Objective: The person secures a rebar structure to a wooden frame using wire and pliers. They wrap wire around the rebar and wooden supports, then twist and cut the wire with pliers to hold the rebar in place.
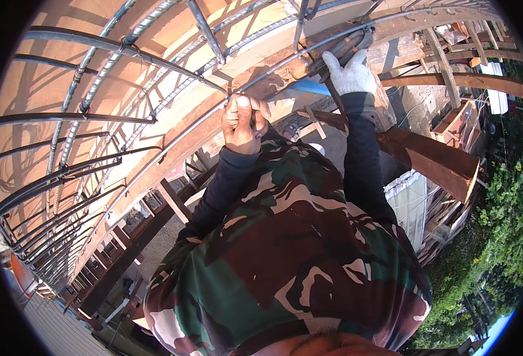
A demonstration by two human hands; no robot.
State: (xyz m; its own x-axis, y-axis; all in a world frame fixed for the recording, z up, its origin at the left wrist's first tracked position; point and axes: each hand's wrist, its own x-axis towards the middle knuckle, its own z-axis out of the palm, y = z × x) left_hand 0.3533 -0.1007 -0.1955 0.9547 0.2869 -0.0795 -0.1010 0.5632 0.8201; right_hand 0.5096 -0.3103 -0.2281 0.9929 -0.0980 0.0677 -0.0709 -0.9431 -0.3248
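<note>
Rod (265, 73), 1, thin, metal; long axis diagonal, running from near left, just past the left hand (245, 124), to far right beyond the right hand (352, 75). Left: bare, fingers curled closed; contents indiscernible. Right: white-gloved, against dark metal pieces (356, 43); grip cannot be told.

steel bar (273, 69) | grey, long, thin, slanting | dark object (353, 43) | beside bar, kind unclear
</note>
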